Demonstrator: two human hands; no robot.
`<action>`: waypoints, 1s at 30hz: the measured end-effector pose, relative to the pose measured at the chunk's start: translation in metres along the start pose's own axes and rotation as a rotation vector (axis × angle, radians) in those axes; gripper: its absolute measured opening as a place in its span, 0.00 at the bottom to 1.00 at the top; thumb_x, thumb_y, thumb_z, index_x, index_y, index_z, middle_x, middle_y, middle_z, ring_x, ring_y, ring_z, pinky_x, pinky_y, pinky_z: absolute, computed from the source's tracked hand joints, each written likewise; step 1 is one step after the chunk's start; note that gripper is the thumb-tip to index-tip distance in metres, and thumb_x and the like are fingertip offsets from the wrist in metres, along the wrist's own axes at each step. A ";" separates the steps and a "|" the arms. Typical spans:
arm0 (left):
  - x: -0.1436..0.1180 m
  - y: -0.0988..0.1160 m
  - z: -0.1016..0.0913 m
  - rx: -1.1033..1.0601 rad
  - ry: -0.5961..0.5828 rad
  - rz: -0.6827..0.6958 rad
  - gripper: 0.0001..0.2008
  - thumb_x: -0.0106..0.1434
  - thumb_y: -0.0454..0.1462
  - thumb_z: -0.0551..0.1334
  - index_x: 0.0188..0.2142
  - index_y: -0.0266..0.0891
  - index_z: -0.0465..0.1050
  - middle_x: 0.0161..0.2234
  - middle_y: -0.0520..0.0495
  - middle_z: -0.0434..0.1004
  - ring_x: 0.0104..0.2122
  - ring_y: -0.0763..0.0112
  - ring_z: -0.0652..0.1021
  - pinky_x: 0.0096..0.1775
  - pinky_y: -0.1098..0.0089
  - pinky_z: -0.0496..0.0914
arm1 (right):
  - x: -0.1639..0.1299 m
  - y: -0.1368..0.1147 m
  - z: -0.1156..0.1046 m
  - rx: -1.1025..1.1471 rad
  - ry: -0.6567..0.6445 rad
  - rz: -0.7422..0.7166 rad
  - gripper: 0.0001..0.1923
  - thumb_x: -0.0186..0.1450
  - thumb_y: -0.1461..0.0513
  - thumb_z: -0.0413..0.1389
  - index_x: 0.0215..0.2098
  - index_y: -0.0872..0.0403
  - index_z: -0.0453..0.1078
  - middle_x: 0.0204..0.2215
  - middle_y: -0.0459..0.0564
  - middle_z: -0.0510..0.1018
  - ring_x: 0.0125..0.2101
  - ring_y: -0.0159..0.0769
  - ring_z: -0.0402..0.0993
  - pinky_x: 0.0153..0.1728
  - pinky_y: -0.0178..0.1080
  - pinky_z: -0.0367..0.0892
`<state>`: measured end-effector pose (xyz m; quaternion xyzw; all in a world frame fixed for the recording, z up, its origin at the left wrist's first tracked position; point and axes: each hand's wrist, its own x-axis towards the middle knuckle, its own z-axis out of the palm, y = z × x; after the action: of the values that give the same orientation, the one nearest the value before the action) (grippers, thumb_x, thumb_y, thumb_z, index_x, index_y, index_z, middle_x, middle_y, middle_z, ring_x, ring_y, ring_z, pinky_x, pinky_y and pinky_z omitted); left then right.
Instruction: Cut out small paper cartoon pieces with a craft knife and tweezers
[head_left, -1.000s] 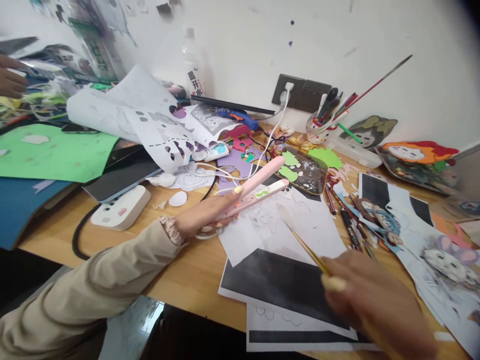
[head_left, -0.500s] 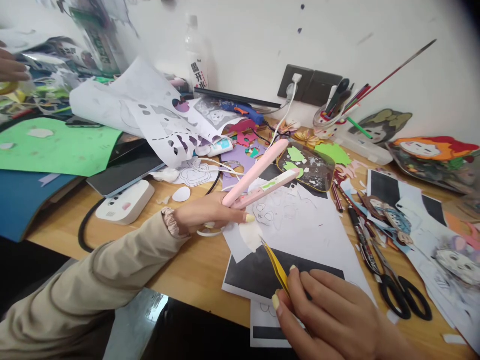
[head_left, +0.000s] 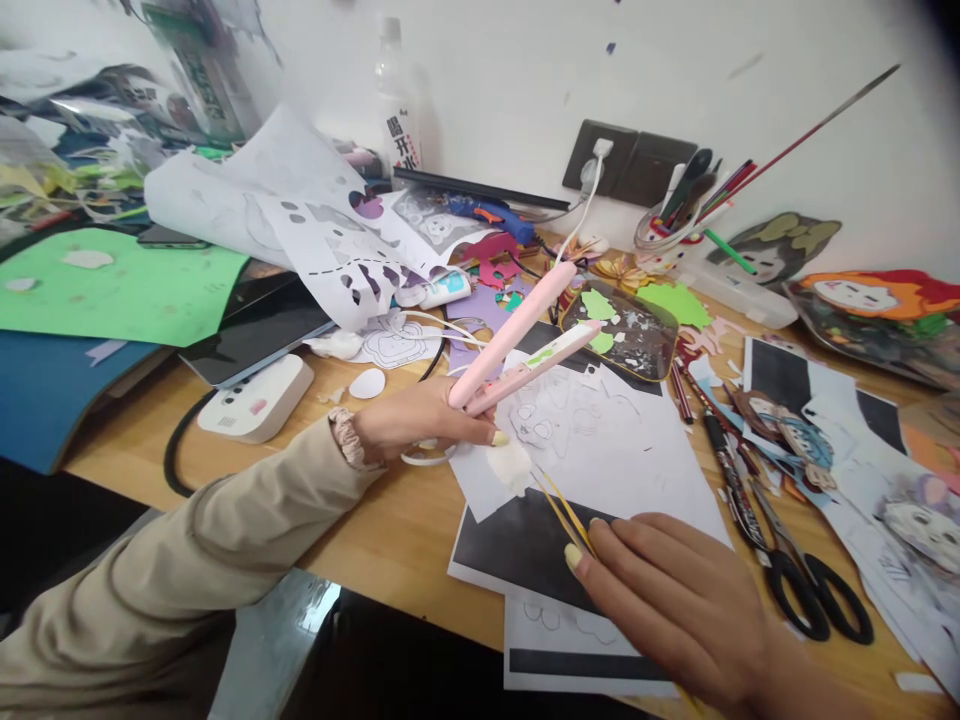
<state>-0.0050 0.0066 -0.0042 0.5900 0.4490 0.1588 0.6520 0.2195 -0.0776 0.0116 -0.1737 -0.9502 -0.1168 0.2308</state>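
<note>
My left hand (head_left: 409, 425) grips the handle end of a pink mini flat iron (head_left: 525, 345), whose two arms point up and right over the paper, spread apart. My right hand (head_left: 675, 600) holds yellow tweezers (head_left: 559, 505) whose tips pinch a small cream paper piece (head_left: 510, 465) just below the left hand. Under both lies a white sheet with drawn outlines (head_left: 607, 450) on a black-and-white sheet (head_left: 525, 545).
Black scissors (head_left: 795, 575) and pencils (head_left: 705, 420) lie right of the papers. A white power strip (head_left: 251, 400), a tablet (head_left: 247, 340), green card (head_left: 105, 290), cut-out sheets (head_left: 315, 230), a bottle (head_left: 397, 110), a pen cup (head_left: 664, 225) and paper figures (head_left: 862, 300) crowd the wooden desk (head_left: 390, 540).
The right hand brought the tweezers from the right down and left, so the paper piece now sits by the left hand. The flat iron tilted slightly higher. Another person's hand at far left has left view.
</note>
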 end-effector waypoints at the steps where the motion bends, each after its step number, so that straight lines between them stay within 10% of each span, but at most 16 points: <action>1: 0.000 0.000 0.000 0.006 0.005 0.008 0.14 0.44 0.42 0.63 0.26 0.36 0.62 0.17 0.58 0.56 0.15 0.84 0.58 0.15 0.80 0.52 | -0.003 0.002 0.001 0.036 -0.001 0.024 0.10 0.54 0.69 0.52 0.36 0.60 0.63 0.23 0.51 0.74 0.24 0.33 0.68 0.22 0.36 0.63; 5: 0.000 0.001 -0.001 0.051 0.013 0.039 0.14 0.45 0.43 0.62 0.27 0.37 0.63 0.18 0.57 0.58 0.16 0.82 0.60 0.17 0.78 0.54 | -0.014 0.006 0.008 0.131 -0.021 0.192 0.12 0.54 0.69 0.52 0.38 0.56 0.61 0.23 0.47 0.73 0.22 0.30 0.66 0.21 0.34 0.62; 13: -0.001 0.002 0.001 0.068 0.015 0.026 0.14 0.44 0.44 0.63 0.25 0.36 0.63 0.17 0.56 0.57 0.16 0.82 0.59 0.17 0.78 0.53 | -0.006 0.002 0.010 0.797 0.375 1.120 0.10 0.59 0.64 0.47 0.40 0.49 0.56 0.19 0.42 0.69 0.15 0.27 0.64 0.14 0.31 0.60; 30: 0.000 0.004 0.003 0.137 -0.015 0.076 0.12 0.44 0.42 0.63 0.24 0.35 0.65 0.19 0.56 0.62 0.19 0.81 0.62 0.20 0.78 0.57 | -0.006 0.007 0.022 1.180 0.375 1.259 0.09 0.59 0.61 0.48 0.39 0.50 0.56 0.16 0.41 0.68 0.15 0.25 0.60 0.12 0.27 0.54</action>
<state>-0.0018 0.0060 -0.0007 0.6511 0.4312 0.1480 0.6068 0.2181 -0.0664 -0.0097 -0.4955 -0.5301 0.5149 0.4565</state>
